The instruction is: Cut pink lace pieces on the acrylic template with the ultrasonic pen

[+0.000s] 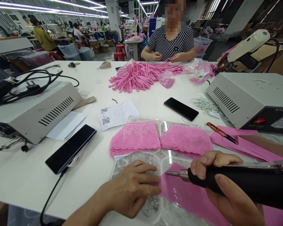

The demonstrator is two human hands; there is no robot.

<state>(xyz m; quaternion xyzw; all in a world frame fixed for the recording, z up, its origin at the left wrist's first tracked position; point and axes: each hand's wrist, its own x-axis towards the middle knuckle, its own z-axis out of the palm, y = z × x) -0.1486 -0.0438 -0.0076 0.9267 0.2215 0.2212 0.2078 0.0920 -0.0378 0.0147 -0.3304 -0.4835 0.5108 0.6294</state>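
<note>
My right hand [235, 197] is wrapped round a black ultrasonic welding gun [254, 182] with a narrow metal tip, which points left. Its tip lies over the upper left part of a pink fabric piece [179, 185], but I cannot tell whether it touches. My left hand [134, 188] lies with fingers stretched out, the fingertips at the left edge of this fabric. Beneath is a clear plastic tray [119, 168] with rounded sections. Two stacks of pink lace pieces, a left stack [136, 136] and a right stack [186, 139], lie just beyond my hands.
Orange-handled tweezers [223, 133] rest on pink fabric at right. Two phones, one at left [70, 149] and one farther back [181, 108], lie between grey machine boxes [35, 110] [254, 94]. Across the table, a person in a striped shirt [171, 44] sits behind piled pink straps [139, 75].
</note>
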